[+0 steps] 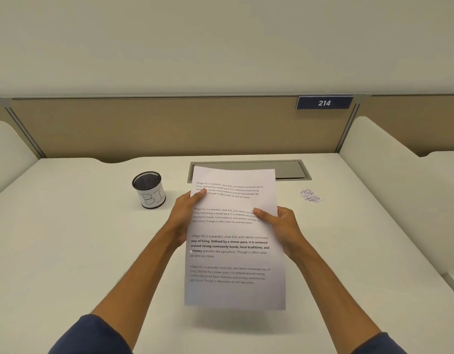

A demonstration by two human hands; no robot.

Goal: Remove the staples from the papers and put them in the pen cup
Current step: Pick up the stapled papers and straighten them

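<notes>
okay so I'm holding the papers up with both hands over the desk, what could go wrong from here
1. The papers are held above the desk, pinched only at the side edges by the left hand and right hand; pulling a staple there could tear or drop them.
2. The pen cup stands off to the left, so a loose staple might fall on the way.

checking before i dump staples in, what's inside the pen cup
Only dark mesh wall shows inside the pen cup; no pens stick out. Its bottom is hidden by the rim, so staples there cannot be seen.
</notes>
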